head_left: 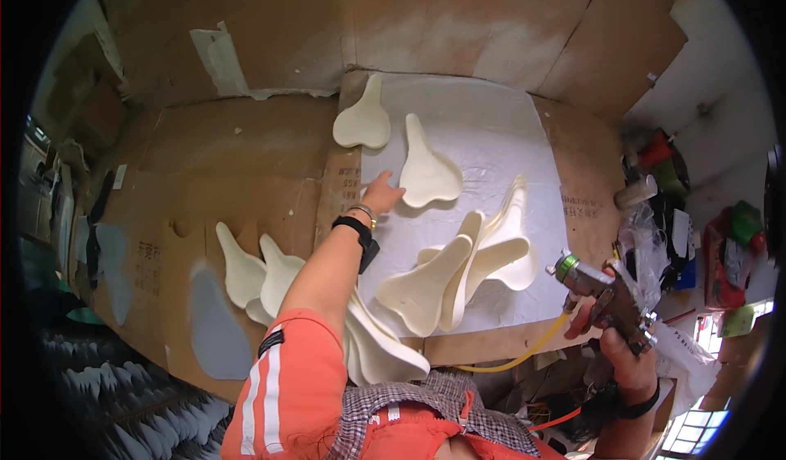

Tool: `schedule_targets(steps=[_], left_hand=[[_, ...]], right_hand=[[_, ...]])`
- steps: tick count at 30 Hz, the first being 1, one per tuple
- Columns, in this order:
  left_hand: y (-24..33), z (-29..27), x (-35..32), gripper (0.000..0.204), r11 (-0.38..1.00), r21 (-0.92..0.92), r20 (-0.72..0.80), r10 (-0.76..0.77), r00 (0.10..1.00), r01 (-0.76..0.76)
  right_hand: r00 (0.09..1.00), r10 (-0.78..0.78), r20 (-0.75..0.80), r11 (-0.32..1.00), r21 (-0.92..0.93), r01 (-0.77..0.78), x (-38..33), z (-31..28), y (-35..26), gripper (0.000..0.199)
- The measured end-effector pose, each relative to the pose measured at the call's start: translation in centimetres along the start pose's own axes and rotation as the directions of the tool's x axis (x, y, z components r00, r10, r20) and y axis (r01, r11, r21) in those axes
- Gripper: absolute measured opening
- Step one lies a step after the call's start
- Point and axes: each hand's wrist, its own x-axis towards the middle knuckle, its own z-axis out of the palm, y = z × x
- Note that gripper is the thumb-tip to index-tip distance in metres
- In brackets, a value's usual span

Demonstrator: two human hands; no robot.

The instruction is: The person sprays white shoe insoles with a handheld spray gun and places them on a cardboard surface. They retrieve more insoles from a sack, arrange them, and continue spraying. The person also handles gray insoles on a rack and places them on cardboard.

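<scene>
Off-white bicycle saddle pads lie on a white sheet over cardboard. My left hand is stretched out over the sheet, thumb and forefinger apart, with its fingertips at the left edge of one saddle pad. Another saddle pad lies beyond it, narrow end pointing away. My right hand is wrapped round a metal spray gun at the right, held off the table's front right corner. From the gun a yellow hose runs down to the left.
A loose pile of saddle pads sits right of my left arm. More saddle pads lie left of and under that arm. Cardboard walls rise behind. Bags and tools crowd the right side; grey saddle-shaped pieces fill the lower left.
</scene>
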Motion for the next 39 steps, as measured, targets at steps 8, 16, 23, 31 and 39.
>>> schedule_targets(steps=[8,16,23,31,39], left_hand=[[0.1,-0.7,0.9,0.05,0.997,0.064,-0.16,0.044,0.986,-0.034],[0.5,-5.2,-2.8,0.052,0.996,-0.039,-0.157,-0.089,0.984,0.084],[-0.1,-7.4,-5.5,0.05,0.977,-0.201,-0.141,-0.105,0.984,0.076],[-4.1,-22.6,-18.3,0.045,0.991,-0.094,-0.33,-0.118,0.936,0.092],[-4.7,-25.5,-17.9,0.047,0.991,-0.124,-0.319,-0.095,0.943,0.058]], right_hand=[[0.994,0.058,0.096,0.997,0.053,-0.064,1.0,0.1,-0.1,0.072],[1.0,-0.014,-0.018,1.0,0.021,0.014,2.5,2.7,-0.4,0.07],[0.998,-0.058,-0.037,0.998,-0.029,0.057,1.9,3.1,0.1,0.079],[0.987,-0.153,0.053,0.988,0.012,0.152,5.5,5.9,-1.8,0.078],[0.966,-0.255,-0.036,0.953,-0.176,0.245,8.0,7.3,-2.3,0.052]])
